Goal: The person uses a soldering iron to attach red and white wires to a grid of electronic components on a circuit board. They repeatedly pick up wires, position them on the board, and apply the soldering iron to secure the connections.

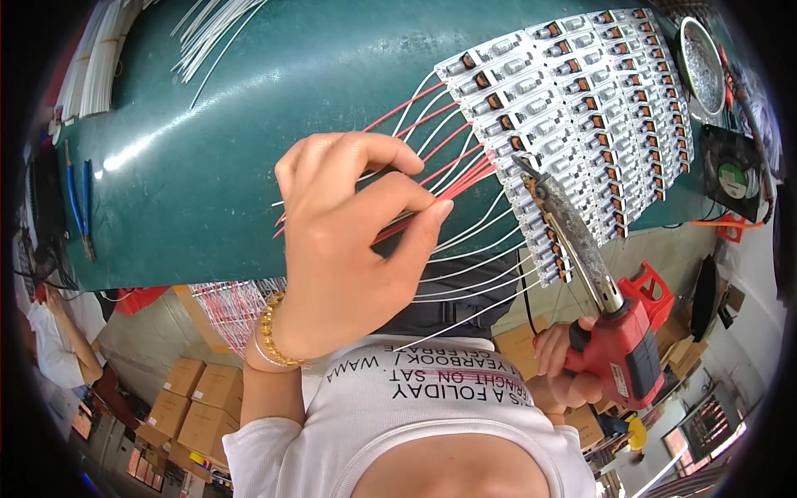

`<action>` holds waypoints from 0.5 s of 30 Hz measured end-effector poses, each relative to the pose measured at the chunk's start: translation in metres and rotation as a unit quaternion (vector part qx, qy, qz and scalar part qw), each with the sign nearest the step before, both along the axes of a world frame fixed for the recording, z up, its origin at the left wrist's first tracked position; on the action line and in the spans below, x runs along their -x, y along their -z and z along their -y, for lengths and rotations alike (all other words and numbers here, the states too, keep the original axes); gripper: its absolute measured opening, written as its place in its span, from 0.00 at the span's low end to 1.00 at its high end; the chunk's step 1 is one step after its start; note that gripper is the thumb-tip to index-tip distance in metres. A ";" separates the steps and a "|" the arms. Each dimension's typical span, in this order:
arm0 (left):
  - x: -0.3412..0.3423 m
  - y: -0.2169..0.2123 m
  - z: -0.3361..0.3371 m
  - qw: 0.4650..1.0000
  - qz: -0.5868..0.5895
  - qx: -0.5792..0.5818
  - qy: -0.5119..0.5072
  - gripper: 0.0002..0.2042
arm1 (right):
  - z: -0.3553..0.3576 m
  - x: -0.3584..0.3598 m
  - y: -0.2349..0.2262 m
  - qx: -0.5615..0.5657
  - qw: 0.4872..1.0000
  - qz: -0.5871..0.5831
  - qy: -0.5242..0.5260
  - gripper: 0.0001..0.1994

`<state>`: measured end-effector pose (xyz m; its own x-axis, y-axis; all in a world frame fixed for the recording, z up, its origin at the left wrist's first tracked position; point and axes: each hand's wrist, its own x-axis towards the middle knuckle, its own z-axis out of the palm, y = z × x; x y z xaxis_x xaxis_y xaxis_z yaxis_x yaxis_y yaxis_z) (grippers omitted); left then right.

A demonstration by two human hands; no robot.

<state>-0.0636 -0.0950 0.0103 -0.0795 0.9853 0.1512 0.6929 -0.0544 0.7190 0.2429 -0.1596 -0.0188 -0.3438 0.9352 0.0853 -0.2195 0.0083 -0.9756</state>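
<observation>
My left hand (344,249) is over the front of the bench, thumb and fingers pinched on a bunch of red wires (469,181). The wires run to the left edge of a panel of small circuit boards (573,91), with rows of black-and-orange and silver parts. White wires (477,267) fan out from the same edge. My right hand (566,365) is wrapped round the red-and-black handle of a soldering gun (627,361). The gun's dark tip lies over the panel's left edge, close to where the red wires end; whether it touches is unclear.
A metal bowl (702,66) and a black fan (732,173) stand right of the panel. White wire bundles (217,33) lie at the far left of the green bench (199,183), blue-handled tweezers (79,199) nearer. A red stand (649,295) is by the gun. Cartons (195,407) are stacked below left.
</observation>
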 end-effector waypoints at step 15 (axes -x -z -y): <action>-0.008 0.003 0.001 0.999 -0.033 -0.019 -0.009 0.05 | 0.018 0.003 -0.006 0.052 0.984 0.149 0.086 0.42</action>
<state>-0.0555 -0.0959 0.0071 -0.0852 0.9772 0.1943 0.7404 -0.0684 0.6687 0.2395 -0.1772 -0.0127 -0.1750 0.9800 -0.0952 0.0721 -0.0836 -0.9939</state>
